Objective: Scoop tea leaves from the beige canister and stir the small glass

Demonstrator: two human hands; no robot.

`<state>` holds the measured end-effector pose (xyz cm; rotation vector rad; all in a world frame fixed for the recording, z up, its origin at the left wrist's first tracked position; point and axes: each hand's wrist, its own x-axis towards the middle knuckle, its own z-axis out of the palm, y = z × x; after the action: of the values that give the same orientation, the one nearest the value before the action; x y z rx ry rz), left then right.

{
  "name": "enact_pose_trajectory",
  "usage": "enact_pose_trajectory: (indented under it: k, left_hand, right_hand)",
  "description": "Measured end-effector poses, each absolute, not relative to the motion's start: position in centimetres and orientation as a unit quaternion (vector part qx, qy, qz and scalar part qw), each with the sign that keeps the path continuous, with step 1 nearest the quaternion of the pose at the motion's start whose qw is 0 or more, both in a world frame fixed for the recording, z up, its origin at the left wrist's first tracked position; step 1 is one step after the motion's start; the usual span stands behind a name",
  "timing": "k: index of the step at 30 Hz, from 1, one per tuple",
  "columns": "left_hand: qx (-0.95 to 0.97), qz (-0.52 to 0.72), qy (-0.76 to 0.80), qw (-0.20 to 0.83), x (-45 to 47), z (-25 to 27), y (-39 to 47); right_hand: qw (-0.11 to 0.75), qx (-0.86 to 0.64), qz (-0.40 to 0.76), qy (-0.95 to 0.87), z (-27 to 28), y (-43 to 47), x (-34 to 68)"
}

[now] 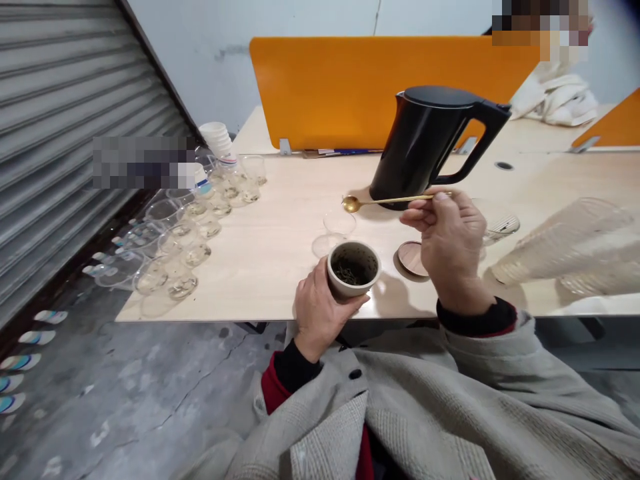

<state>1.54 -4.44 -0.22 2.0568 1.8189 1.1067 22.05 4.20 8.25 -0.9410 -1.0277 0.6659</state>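
Head view: gold spoon (385, 201) is extending crosswise from the right hand (453, 240), its long axis running left to right, bowl end pointing left. Pale canister (353, 291), dark leaves (353, 272) showing inside, is sitting mouth-up within the left hand (320, 310), which is the nearer of the 2.

Key relation: spoon bowl is hanging beyond the canister's mouth as seen from the wearer, roughly in line with it and not touching; height gap is remaining unclear from 1 view. Whether the canister is resting on the table (260, 253), cannot tell.

Hand states: left is wrapping its fingers and thumb around the canister's wall; right is pinching the spoon handle between thumb and fingertips, near the end away from the bowl.

Outward: 1 clear cup (334, 235) is appearing just beyond the left hand, below the spoon bowl in view. Brown disc (411, 259), possibly a lid, is lying just left of the right hand, partly covered by it. Black kettle (425, 147) is standing beyond the right hand. Stacked clear cups (565, 243) are lying to its right. Clear cups with leaf bits (197, 253) are standing well left of the left hand.
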Motion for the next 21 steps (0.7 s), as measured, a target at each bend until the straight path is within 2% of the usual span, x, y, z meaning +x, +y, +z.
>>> enact_pose_trajectory:
  k: [4,6,15,19,21]
  left_hand:
    - [0.692,0.372,0.611,0.096,1.6,-0.1,-4.4]
    - [0.692,0.373,0.61,0.097,1.6,-0.2,-4.4]
    - [0.693,0.362,0.618,0.09,1.5,-0.2,-4.4]
    - [0.692,0.361,0.618,0.091,1.3,-0.2,-4.3]
    - [0.689,0.363,0.62,0.094,1.2,-0.3,-4.3]
  right_hand:
    - [0.616,-0.463,0.213,-0.6,6.9,4.2,20.4]
    - [0.608,-0.465,0.178,-0.619,6.6,3.9,20.1]
    - [0.702,-0.462,0.156,-0.52,7.9,2.9,22.8]
    - [0.748,-0.468,0.028,-0.471,8.6,2.3,26.9]
    - [0.732,-0.495,-0.074,-0.462,8.8,1.7,29.3]
